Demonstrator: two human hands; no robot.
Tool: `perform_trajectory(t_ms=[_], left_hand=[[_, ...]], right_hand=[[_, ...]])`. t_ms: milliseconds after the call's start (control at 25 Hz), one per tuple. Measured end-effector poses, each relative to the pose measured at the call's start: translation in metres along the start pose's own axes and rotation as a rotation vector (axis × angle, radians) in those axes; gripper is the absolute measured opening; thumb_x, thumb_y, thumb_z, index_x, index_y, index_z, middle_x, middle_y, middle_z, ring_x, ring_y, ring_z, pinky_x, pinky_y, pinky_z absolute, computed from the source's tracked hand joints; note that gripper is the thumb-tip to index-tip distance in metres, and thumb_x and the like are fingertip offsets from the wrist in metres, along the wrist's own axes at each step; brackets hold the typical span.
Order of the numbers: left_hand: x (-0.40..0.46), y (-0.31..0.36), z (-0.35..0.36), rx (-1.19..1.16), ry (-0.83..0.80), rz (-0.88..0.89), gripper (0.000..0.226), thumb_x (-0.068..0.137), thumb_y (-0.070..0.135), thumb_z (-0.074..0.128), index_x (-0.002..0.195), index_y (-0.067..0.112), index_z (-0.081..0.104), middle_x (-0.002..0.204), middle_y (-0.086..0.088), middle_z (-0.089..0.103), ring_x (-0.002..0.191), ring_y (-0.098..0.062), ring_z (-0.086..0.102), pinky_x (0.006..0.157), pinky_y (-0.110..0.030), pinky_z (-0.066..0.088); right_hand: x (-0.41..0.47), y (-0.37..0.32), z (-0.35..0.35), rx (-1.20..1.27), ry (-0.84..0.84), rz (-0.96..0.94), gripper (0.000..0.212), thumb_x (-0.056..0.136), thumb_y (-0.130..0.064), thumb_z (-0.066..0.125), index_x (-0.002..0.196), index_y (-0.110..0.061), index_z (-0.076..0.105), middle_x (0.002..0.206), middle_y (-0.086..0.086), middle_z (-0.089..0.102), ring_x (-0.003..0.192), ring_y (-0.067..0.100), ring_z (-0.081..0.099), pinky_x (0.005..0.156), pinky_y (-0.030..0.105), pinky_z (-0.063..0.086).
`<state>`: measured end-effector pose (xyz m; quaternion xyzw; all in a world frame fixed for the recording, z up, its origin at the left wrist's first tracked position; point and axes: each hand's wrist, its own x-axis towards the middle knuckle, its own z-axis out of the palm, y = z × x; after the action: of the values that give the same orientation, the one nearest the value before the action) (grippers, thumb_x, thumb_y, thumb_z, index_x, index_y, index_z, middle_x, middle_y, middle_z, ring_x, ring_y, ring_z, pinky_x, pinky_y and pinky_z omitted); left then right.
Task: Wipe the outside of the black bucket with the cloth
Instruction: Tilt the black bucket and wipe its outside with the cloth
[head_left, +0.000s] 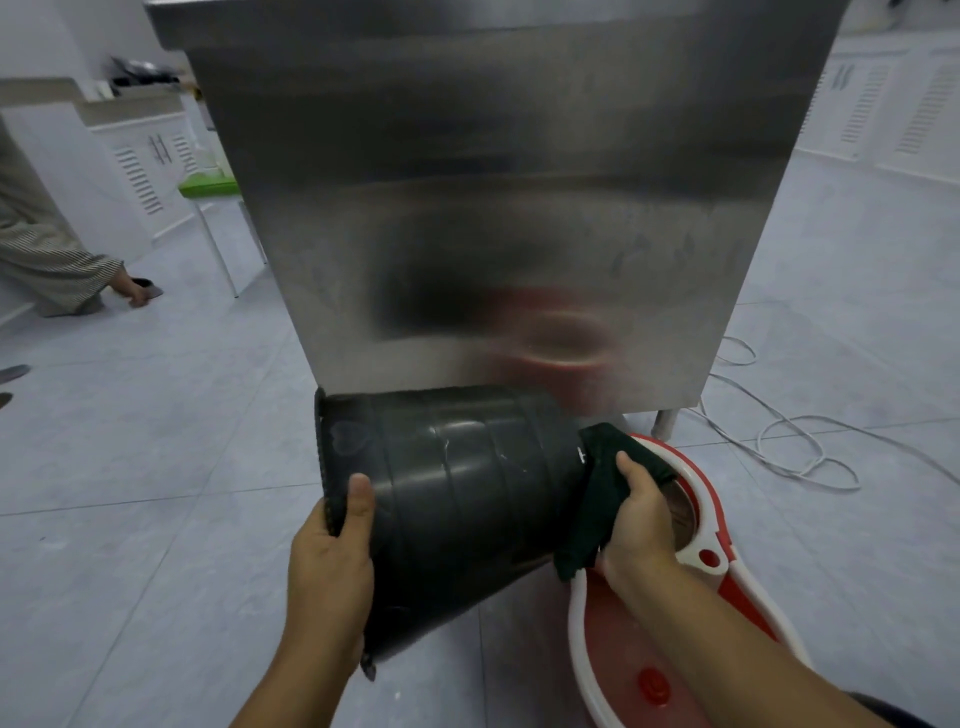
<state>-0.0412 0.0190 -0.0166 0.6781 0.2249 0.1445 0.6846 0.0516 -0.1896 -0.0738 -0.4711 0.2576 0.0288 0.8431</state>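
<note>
The black bucket is held off the floor on its side, its rim toward the left and its base toward the right. My left hand grips the rim, thumb on the outer wall. My right hand is closed on a dark green cloth pressed against the base end of the bucket. The bucket's inside is hidden from view.
A stainless steel cabinet stands right behind the bucket. A red and white mop bucket sits on the tiled floor under my right arm. White cables lie on the right. Another person's leg and foot are at the far left beside white cupboards.
</note>
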Motion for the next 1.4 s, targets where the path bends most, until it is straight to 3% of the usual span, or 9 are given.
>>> perform_trajectory(t_ms=[200,360,480,640,760,880,1000,1120,1400], left_hand=[[-0.007,0.001,0.012,0.061,0.060,0.093,0.049,0.074,0.063,0.031,0.081,0.027,0.063,0.088,0.003,0.068,0.085,-0.014,0.062,0.072,-0.032,0.050],[-0.007,0.000,0.010,0.071,0.044,0.125,0.050,0.075,0.061,0.032,0.080,0.022,0.063,0.084,-0.004,0.068,0.081,-0.020,0.062,0.067,-0.032,0.051],[-0.011,-0.003,0.014,0.114,0.012,0.189,0.046,0.076,0.055,0.037,0.071,0.016,0.061,0.063,-0.002,0.063,0.066,-0.015,0.060,0.053,-0.019,0.050],[-0.012,-0.013,0.019,0.120,-0.052,0.181,0.044,0.075,0.056,0.042,0.077,0.019,0.065,0.075,-0.001,0.072,0.070,-0.017,0.068,0.061,-0.043,0.061],[-0.013,-0.013,0.022,0.073,-0.076,0.174,0.041,0.076,0.054,0.041,0.084,0.022,0.066,0.080,0.000,0.074,0.081,-0.017,0.070,0.066,-0.039,0.060],[-0.014,-0.012,0.024,0.141,-0.040,0.246,0.045,0.076,0.056,0.039,0.073,0.018,0.064,0.070,0.000,0.069,0.069,-0.013,0.065,0.061,-0.027,0.052],[-0.012,-0.012,0.019,0.107,0.033,0.184,0.049,0.075,0.058,0.037,0.073,0.016,0.062,0.069,-0.003,0.065,0.074,-0.021,0.062,0.064,-0.028,0.048],[-0.007,-0.009,0.018,0.057,0.061,0.133,0.049,0.075,0.059,0.035,0.079,0.019,0.062,0.082,-0.003,0.067,0.082,-0.020,0.063,0.066,-0.028,0.049],[-0.012,-0.009,0.025,0.007,-0.037,0.108,0.055,0.070,0.064,0.042,0.080,0.017,0.067,0.072,-0.004,0.073,0.072,-0.021,0.070,0.066,-0.039,0.060]], right_hand=[[-0.017,0.023,0.009,-0.456,-0.098,-0.544,0.052,0.098,-0.041,0.046,0.148,-0.030,0.036,0.150,0.001,0.045,0.142,0.025,0.035,0.117,0.046,0.027],[-0.020,0.045,0.007,-0.668,-0.129,-0.841,0.065,0.093,-0.046,0.037,0.151,-0.051,0.008,0.160,-0.033,0.000,0.150,-0.002,-0.008,0.123,0.047,-0.003],[-0.049,0.063,0.014,-0.775,-0.319,-1.013,0.071,0.094,-0.034,0.041,0.149,-0.056,0.002,0.164,-0.024,0.002,0.152,0.009,-0.007,0.123,0.043,-0.009],[-0.076,0.071,0.024,-0.979,-0.522,-1.193,0.064,0.095,-0.027,0.042,0.148,-0.050,0.014,0.168,-0.008,0.004,0.154,0.023,0.001,0.120,0.052,-0.001],[-0.075,0.046,0.039,-0.952,-0.552,-1.237,0.055,0.096,-0.027,0.041,0.148,-0.040,0.026,0.166,-0.011,0.016,0.153,0.015,0.006,0.122,0.048,0.000],[-0.047,0.016,0.036,-0.803,-0.393,-1.025,0.053,0.093,-0.040,0.041,0.139,-0.063,0.026,0.155,-0.041,0.012,0.147,-0.009,-0.001,0.123,0.038,-0.004],[-0.012,0.013,0.008,-0.805,-0.196,-0.732,0.056,0.091,-0.050,0.038,0.140,-0.065,0.015,0.157,-0.033,0.006,0.150,0.006,-0.005,0.121,0.059,0.005],[-0.025,0.033,0.003,-0.843,-0.223,-0.829,0.065,0.094,-0.041,0.040,0.132,-0.078,0.002,0.152,-0.046,-0.009,0.146,-0.007,-0.015,0.122,0.055,0.001],[-0.080,0.071,0.021,-1.139,-0.566,-1.276,0.047,0.087,-0.020,0.048,0.134,-0.024,0.046,0.167,-0.010,0.006,0.154,0.024,0.002,0.119,0.050,0.001]])
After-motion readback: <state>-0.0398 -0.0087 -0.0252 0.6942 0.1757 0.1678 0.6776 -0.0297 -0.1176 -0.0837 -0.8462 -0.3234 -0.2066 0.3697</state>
